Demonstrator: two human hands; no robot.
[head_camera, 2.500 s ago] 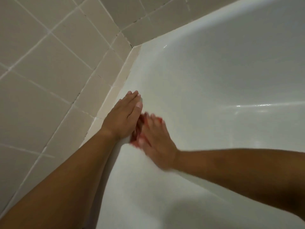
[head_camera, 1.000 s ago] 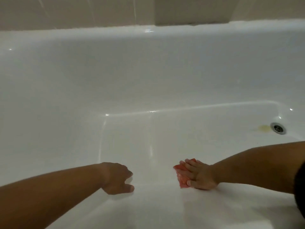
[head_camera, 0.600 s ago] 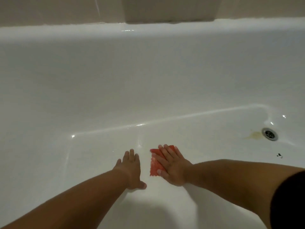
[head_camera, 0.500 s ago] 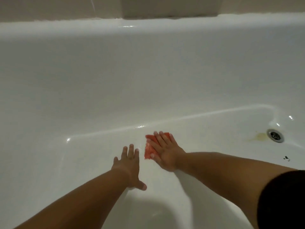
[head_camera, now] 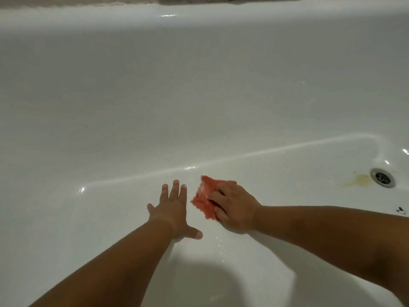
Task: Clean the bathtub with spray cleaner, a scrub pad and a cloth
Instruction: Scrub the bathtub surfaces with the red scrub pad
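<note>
On the bathtub floor: both of the person's hands are down near the middle of the view, close to each other but apart, with bare forearms reaching in from the lower edge and the right.
Left hand (head_camera: 171,207): palm down and flat on the wet white floor, fingers straight and spread, thumb stuck out to the side; it holds nothing and lies just left of the cloth without touching it.
Right hand (head_camera: 234,207): on top of the cloth, fingers bent at the knuckles and curled into the fabric, thumb tucked against its near edge, pressing it to the floor.
Cloth (head_camera: 202,198): red-orange and bunched, lying on the tub floor under the right hand; its far corner and left edge stick out past the fingers, and its outline is blurred.
Bathtub (head_camera: 199,96): white and glossy, with the far wall sloping down to a rounded, shiny crease where it meets the floor; small wet glints show along that crease and near the hands.
Far rim (head_camera: 199,16): a broad white ledge across the top of the view.
Wall (head_camera: 66,1): a thin beige strip above the rim.
Drain (head_camera: 382,177): a round metal grate at the right end of the floor, well away from both hands.
Stain (head_camera: 359,180): a yellowish patch just left of the drain.
Specks (head_camera: 400,210): a few small dark marks near the right edge, nearer the viewer than the drain.
Shadow (head_camera: 221,284): a soft grey shape on the floor between the two forearms.
</note>
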